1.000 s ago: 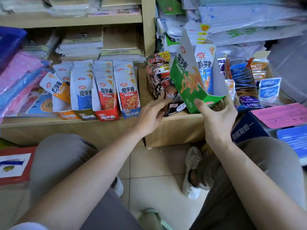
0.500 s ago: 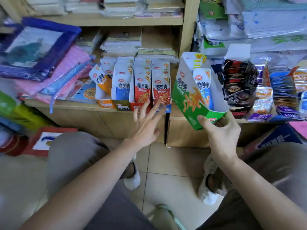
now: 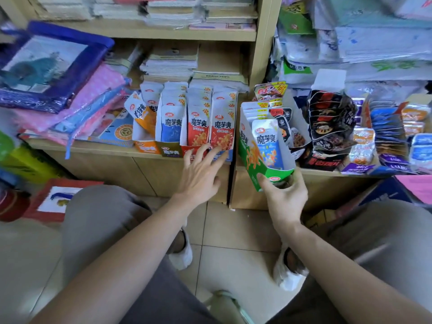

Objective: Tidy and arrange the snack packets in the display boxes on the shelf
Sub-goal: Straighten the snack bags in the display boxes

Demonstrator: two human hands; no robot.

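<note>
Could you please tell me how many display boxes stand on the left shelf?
4, left to right: orange box, brown box, red box, blue box; left hand overlaps two. Right hand holds the green box apart.

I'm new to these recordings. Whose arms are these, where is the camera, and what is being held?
No machine here: a person works with bare hands. The one picture comes from a camera worn on the head, looking down. The right hand grips the bottom of a green display box, tilted in front of the shelf, with blue-white snack packets standing in it. The left hand is open, spread at the front of a row of four filled boxes on the shelf. Dark packets stand further right.
</note>
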